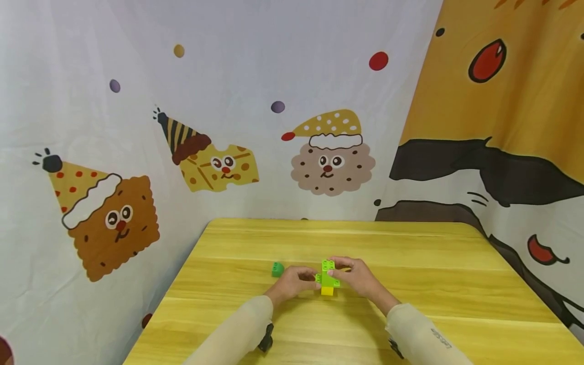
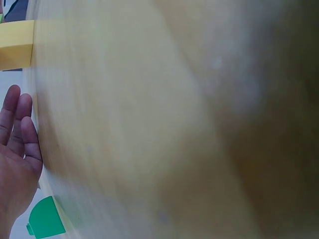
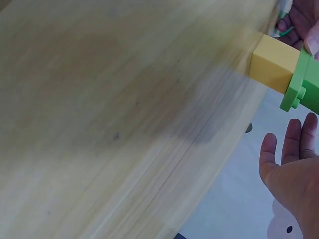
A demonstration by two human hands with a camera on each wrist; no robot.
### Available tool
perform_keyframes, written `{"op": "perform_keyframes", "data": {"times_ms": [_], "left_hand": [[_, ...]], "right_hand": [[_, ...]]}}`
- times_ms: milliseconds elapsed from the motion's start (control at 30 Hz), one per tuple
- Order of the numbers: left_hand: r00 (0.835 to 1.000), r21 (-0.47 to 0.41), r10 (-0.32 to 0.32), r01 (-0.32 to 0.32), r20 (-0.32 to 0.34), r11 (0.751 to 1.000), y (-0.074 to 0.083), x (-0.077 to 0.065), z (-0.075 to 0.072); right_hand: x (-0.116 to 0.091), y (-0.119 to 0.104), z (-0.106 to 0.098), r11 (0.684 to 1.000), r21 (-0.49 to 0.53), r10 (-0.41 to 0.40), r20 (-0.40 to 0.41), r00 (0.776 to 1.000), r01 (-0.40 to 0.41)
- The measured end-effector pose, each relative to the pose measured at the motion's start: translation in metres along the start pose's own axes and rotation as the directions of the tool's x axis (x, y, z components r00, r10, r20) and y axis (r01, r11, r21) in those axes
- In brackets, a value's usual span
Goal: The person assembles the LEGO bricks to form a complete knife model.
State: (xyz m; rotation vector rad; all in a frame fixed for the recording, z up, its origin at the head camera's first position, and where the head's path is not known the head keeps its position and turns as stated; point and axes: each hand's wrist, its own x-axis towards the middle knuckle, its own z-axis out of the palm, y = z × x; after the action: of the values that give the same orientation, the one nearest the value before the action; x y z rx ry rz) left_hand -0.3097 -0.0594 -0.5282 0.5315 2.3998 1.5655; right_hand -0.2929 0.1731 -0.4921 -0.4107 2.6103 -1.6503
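A stack of toy building blocks stands on the table, with lime-green pieces (image 1: 328, 278) over a yellow block (image 1: 327, 291). On its left side, my left hand (image 1: 294, 282) pinches the end of the wide lime-green piece (image 3: 296, 82) with thumb and finger. From the right, my right hand (image 1: 360, 278) holds the upper lime-green part between thumb and forefinger. In the right wrist view, the other fingers of the right hand (image 3: 294, 174) extend beside the stack. A darker green block with a rounded side (image 1: 277, 269) lies left of the left hand.
The wood-grain table (image 1: 237, 243) has its far edge near a white cloth (image 1: 255, 66) printed with cartoon figures. An orange, black and white printed cloth (image 1: 456, 101) hangs on the right. Dark straps (image 1: 266, 339) show at the wrists.
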Motion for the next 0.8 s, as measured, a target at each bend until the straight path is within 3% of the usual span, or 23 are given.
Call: {"op": "perform_keyframes", "data": {"times_ms": [800], "left_hand": [[1.000, -0.006, 0.002, -0.003, -0.013, 1.000, 0.001, 0.000, 0.003]], "right_hand": [[-0.007, -0.011, -0.005, 1.000, 0.007, -0.014, 0.062, 0.998, 0.014]]}}
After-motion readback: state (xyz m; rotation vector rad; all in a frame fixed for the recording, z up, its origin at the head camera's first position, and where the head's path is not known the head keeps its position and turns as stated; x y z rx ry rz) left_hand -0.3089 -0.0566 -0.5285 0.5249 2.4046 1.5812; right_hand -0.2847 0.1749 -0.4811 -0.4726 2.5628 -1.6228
